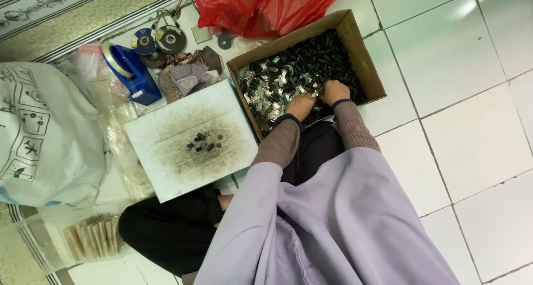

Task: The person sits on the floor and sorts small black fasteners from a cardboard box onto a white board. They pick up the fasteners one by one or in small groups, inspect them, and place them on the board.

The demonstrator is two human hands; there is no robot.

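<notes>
Head view, hands [317, 99] in parts box [371, 68], white board [166, 168] beside.

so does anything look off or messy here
The white board beside the cardboard box carries a dark smudged stain around a few small black parts. Both hands, left and right, are buried in the box's parts.

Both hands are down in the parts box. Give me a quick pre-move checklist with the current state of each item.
1. Left hand in the cardboard box, on the small parts: ok.
2. Right hand in the box, on the parts: ok.
3. Parts actually gripped in either hand: cannot tell.
4. White board flat beside the box: ok.
5. Small dark pieces grouped mid-board: ok.
</notes>
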